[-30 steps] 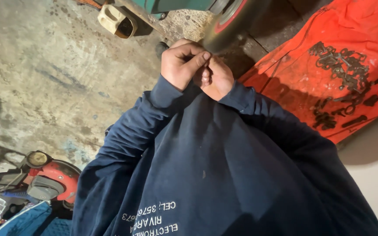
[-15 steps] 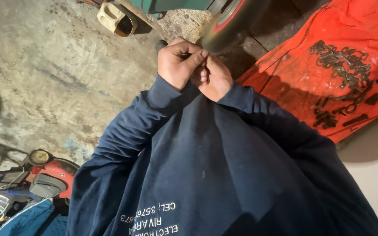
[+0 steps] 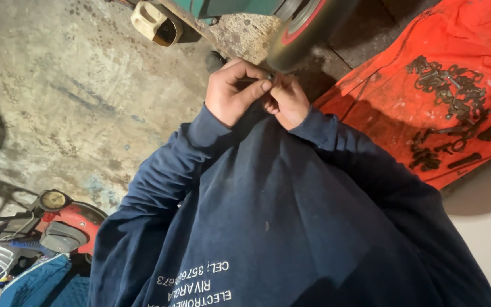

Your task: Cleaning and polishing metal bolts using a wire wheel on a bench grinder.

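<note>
My two hands meet in front of my chest, above my dark blue sweatshirt (image 3: 291,227). My left hand (image 3: 231,94) is curled, its thumb and fingers pinching a small dark part (image 3: 270,76). My right hand (image 3: 290,103) presses against the left, and its fingertips hold the same part. Most of the part is hidden by the fingers, so I cannot tell what it is. Just beyond the hands is a dark wheel with a red rim (image 3: 302,28).
An orange cloth (image 3: 404,96) lies on the right with several dark metal parts (image 3: 444,96) on it. A cream plastic container (image 3: 154,23) sits at the top on the stained concrete floor (image 3: 58,96). A red machine with a round cap (image 3: 58,219) stands at the lower left.
The hands stay pressed together at the same spot, and only the fingers shift slightly on the small part.
</note>
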